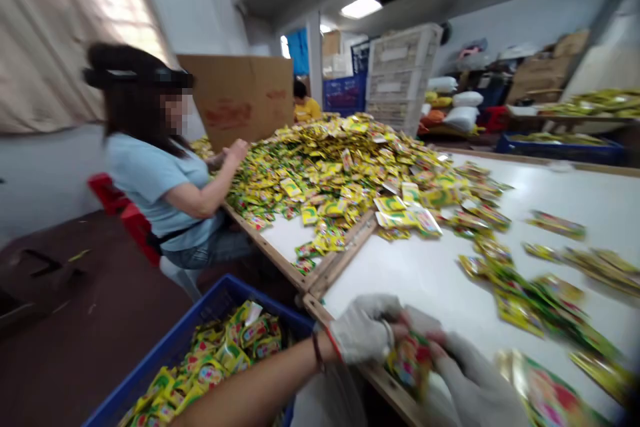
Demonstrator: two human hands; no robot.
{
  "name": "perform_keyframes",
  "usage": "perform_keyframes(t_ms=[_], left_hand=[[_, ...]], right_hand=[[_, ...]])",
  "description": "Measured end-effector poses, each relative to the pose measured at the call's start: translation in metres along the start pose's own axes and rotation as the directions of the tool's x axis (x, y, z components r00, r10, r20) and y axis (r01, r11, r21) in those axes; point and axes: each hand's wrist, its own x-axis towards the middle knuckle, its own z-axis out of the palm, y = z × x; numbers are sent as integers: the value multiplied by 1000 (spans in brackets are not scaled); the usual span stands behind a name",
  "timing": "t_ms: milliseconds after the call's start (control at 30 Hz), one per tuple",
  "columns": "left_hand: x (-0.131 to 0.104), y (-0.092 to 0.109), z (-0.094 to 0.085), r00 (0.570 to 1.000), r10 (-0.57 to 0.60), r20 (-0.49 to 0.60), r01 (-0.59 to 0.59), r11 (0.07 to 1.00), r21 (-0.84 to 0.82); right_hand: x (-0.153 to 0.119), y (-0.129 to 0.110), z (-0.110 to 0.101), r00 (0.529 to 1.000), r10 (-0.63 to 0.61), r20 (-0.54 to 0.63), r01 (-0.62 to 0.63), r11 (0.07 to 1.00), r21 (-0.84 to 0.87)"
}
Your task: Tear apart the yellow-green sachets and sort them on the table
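A blue crate [220, 295] stands leftmost, then the gloved left hand [367, 330] and right hand [470, 373], fingers nearly closed, pinch a blurred packet [413, 360] between them at the table's wooden edge [393, 395], loose packets [520, 310] lying rightward.

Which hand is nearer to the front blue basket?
Left. The left hand is just right of the front blue basket; the right hand is farther right, beyond the held packet.

- Packets [411, 361] between both hands: blurred, partly covered by fingers [435, 341], count unclear.
- Right hand [475, 377]: blurred, cut off by the bottom edge.
- Blue crate [167, 341], near left: cut off at the bottom.
- Cardboard box [245, 90], far left: print illegible.
- Far person in yellow [307, 109]: mostly hidden.
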Motion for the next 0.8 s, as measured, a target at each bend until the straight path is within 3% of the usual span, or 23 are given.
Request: perform_keyframes(t_ms=[100, 167, 367, 533, 667, 800], left_hand=[[8, 3, -4, 992, -111, 67, 118, 987, -110], [14, 6, -8, 981, -149, 126, 161, 983, -90], [26, 23, -14, 986, -78, 148, 52, 984, 171], [33, 35, -14, 957, -159, 241, 119, 978, 172], [32, 39, -13, 948, -231, 220, 203, 969, 144], [29, 40, -12, 943, -224, 247, 188, 969, 161]], right_hand=[[-6, -5, -10, 984, 150, 98, -159, 983, 90], [-3, -8, -11, 973, 189, 134, -204, 973, 111], [2, -13, -8, 994, 80, 74, -79, 997, -13], [6, -21, -14, 991, 85, 108, -78, 995, -69], [7, -27, -19, 989, 50, 141, -37, 995, -93], [4, -33, -23, 983, 59, 172, -47, 996, -75]])
